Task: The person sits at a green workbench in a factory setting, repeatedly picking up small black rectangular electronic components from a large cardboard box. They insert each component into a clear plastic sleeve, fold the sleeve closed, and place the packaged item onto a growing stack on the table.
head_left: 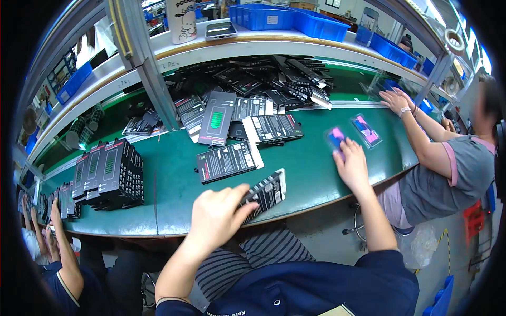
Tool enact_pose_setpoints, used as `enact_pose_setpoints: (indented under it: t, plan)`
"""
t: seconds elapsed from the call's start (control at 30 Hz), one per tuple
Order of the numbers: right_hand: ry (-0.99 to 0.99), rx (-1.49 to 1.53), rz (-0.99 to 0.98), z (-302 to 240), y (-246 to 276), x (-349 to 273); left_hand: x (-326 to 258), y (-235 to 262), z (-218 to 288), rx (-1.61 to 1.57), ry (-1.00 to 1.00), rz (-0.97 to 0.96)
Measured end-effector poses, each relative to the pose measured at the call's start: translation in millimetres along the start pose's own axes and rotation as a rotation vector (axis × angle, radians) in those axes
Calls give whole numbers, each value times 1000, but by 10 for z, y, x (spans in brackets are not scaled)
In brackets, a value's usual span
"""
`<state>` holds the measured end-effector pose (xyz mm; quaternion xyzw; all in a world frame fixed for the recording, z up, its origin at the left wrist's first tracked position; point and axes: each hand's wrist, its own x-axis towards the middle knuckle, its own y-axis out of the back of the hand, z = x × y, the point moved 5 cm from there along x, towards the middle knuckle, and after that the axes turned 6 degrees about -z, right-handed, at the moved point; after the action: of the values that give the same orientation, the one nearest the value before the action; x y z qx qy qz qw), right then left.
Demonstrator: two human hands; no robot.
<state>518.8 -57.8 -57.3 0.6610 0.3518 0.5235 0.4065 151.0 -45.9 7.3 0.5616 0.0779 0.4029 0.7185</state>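
Observation:
My left hand (219, 213) is closed around a slim black printed box (270, 194), held tilted above the table's front edge. The box's end away from my hand shows white, like an open flap. On the right, my right hand (352, 166) has its fingers bent over the near end of a clear plastic pack (335, 135) with a pink and blue piece inside. A matching clear pack (368, 131) lies just beyond it. Left of centre lie another black box (224, 162) with a white flap and an upright-facing black box (217, 118) with a green pattern.
Black boxes pile up (253, 79) under the shelf; neat stacks (113, 174) stand at left on the green table (174, 203). Blue bins (263, 17) sit on the shelf. A co-worker's hands (398, 102) rest at the right; other people's arms show at the left.

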Motion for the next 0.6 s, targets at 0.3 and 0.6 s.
enact_pose_setpoints:
  t: [0.3,0.6]
  plan:
    - [195,681,-255,-899,204,-399,102,-432,-34,-27,-152,-167]
    - [556,1207,-434,-1759,303,-506,212,-408,-84,-207,-5,-123]
